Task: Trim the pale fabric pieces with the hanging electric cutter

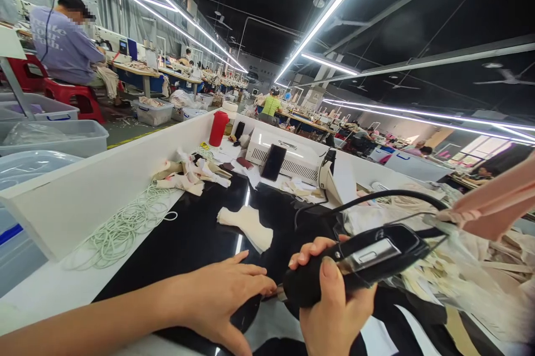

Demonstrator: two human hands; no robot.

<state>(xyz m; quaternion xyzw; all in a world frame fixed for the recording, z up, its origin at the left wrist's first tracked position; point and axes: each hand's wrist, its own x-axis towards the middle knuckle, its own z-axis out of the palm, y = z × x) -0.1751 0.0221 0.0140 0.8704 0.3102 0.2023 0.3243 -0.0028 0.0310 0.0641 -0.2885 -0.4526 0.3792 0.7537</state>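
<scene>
My right hand [334,300] is wrapped around a black corded handheld power tool [376,253] with a silver plate on its body. The tool's narrow tip points left and down, partly hidden by my hands. Close to that tip, my left hand [221,300] is spread low over the glossy black work surface [184,239], fingers apart and holding nothing I can see. Beyond both hands lies a cream fabric piece [248,225], narrow in the middle, on the black surface.
A tangle of pale green cord [129,228] and fabric scraps [192,175] lie along the left wall. A phone [274,162] leans on a white machine [288,150] at the back. A red container [218,128] stands nearby. The cable [384,193] arcs right, towards hanging pink cloth [497,200].
</scene>
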